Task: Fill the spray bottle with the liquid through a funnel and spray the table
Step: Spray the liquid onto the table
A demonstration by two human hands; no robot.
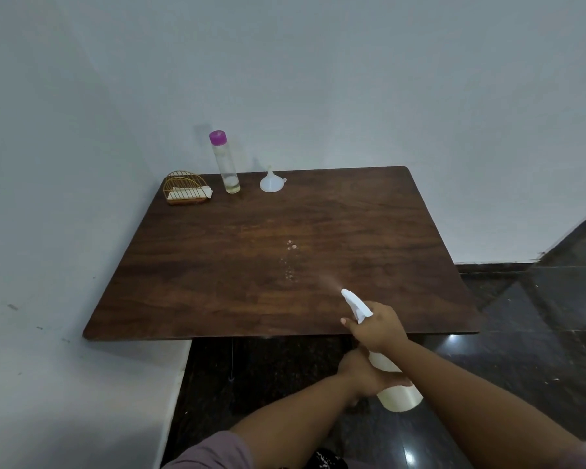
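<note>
The white spray bottle [398, 394] is tilted over the near edge of the dark wooden table [217, 265], nozzle pointing toward the tabletop. My right hand [379, 328] grips its neck and trigger, and a faint mist leaves the nozzle. My left hand [366, 370] holds the bottle's body from the left. Small droplets [290, 260] lie on the table's middle. At the back left stands a tall clear bottle [226, 164] with a purple cap, a little liquid at its bottom. A white funnel [272, 182] rests wide end down beside it.
A gold wire holder [186, 188] with a white cloth sits at the table's back left corner. White walls close the back and left sides. Dark glossy floor [538, 316] lies to the right and under the table's near edge.
</note>
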